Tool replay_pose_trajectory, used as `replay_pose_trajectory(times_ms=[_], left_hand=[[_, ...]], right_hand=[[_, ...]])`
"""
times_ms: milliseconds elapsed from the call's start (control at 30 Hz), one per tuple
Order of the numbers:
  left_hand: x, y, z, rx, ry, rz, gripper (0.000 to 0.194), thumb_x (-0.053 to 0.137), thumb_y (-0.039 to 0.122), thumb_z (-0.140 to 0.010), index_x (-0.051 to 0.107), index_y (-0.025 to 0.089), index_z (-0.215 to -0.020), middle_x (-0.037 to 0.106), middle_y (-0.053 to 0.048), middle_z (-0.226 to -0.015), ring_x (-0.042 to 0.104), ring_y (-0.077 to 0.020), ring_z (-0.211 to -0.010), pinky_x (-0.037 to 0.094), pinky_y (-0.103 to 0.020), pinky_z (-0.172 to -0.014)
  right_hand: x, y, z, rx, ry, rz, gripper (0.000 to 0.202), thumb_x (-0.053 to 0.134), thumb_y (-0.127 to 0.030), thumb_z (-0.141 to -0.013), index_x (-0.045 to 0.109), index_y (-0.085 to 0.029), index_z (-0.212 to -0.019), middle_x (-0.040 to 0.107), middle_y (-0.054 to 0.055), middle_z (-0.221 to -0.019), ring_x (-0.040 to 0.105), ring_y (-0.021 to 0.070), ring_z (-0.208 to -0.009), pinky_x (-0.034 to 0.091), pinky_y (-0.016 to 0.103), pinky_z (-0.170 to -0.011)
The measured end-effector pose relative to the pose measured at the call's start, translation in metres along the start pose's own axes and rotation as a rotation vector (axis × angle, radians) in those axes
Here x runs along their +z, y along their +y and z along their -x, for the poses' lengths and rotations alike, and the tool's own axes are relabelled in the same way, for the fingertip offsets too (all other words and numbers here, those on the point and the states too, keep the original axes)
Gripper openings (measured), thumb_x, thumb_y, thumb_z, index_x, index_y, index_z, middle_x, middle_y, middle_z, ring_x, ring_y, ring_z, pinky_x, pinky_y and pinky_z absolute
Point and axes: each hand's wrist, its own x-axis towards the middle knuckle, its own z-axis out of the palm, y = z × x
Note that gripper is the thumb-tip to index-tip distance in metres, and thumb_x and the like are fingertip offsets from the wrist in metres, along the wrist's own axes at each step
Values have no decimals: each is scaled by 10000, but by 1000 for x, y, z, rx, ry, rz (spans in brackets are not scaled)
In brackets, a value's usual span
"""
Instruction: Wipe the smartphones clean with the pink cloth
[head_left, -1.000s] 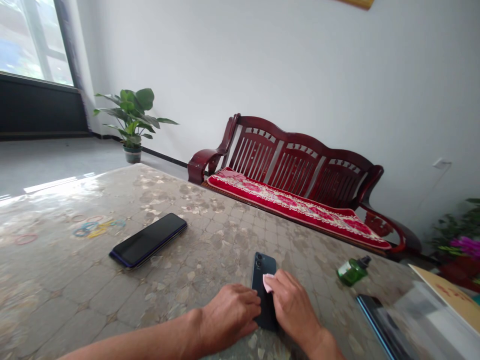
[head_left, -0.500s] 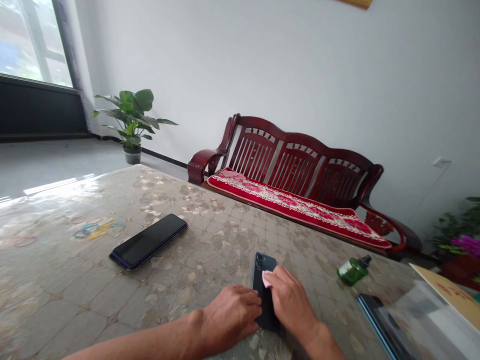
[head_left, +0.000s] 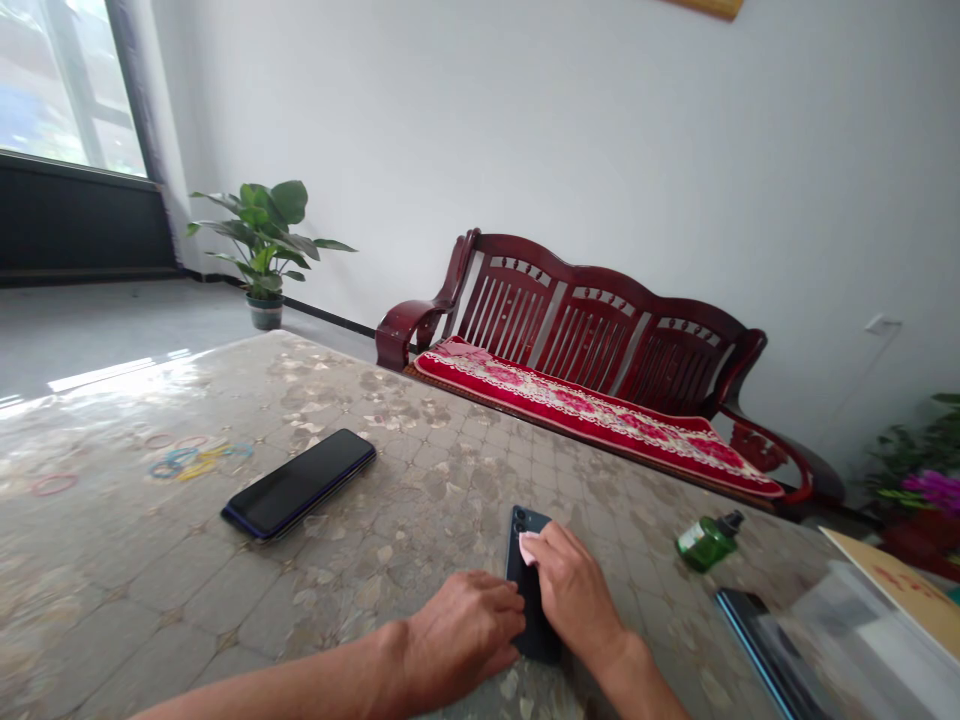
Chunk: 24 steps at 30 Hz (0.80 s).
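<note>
A dark blue phone (head_left: 534, 622) lies on the table with its back and camera lenses facing up. My left hand (head_left: 466, 622) is closed against its left edge, steadying the lower part; the thumb tip is near the bottom corner. In my right hand (head_left: 576, 590) is a small pale pink cloth (head_left: 528, 548), pinched by the fingers and pressed on the phone's back just below the lenses. The right hand covers the phone's right side. Left of my hands, a second phone (head_left: 304, 482) rests screen up, its screen dark.
Rubber bands (head_left: 191, 460) lie at the left. A green spray bottle (head_left: 706, 542), another phone (head_left: 765, 640) and a clear plastic box (head_left: 862, 620) stand or lie at the right. Beyond the table (head_left: 420, 430) is a red wooden bench (head_left: 585, 330); a potted plant (head_left: 264, 310) is farther left.
My right hand has slid the cloth slightly up and left along the phone's back, toward the lenses. My left hand stays at the phone's edge.
</note>
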Motion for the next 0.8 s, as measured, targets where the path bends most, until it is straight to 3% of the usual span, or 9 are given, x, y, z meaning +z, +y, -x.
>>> replay_pose_trajectory(times_ms=[167, 433, 667, 800], left_hand=[[3, -1, 0, 2, 8, 2, 54, 629, 233, -873, 587, 205, -853, 698, -15, -983, 665, -213, -940, 508, -300, -874], [2, -1, 1, 12, 6, 13, 55, 629, 241, -880, 586, 207, -879, 692, -21, -1014, 662, -212, -945, 510, -297, -867], [-1, 0, -1, 6, 6, 7, 53, 623, 239, -880, 595, 208, -847, 696, -12, -947, 658, -208, -900, 507, -287, -836], [-1, 1, -1, 9, 4, -3, 67, 638, 231, -869, 585, 204, -836, 691, -10, -940, 655, -206, -888, 505, -283, -825]], right_hand=[[-5, -6, 6, -51, -56, -5, 290, 446, 8, -874, 626, -219, -865, 575, 15, -851, 529, 171, -839, 402, 267, -749], [9, -1, -15, -28, 1, -5, 325, 442, 40, -853, 644, -212, -888, 588, 29, -875, 534, 178, -888, 409, 269, -802], [-3, -11, 0, -89, -78, 9, 288, 461, -10, -863, 646, -231, -871, 583, 20, -853, 523, 171, -842, 381, 266, -746], [3, -10, -6, -67, -30, 9, 294, 455, -4, -867, 646, -227, -869, 586, 22, -847, 530, 172, -847, 392, 264, -760]])
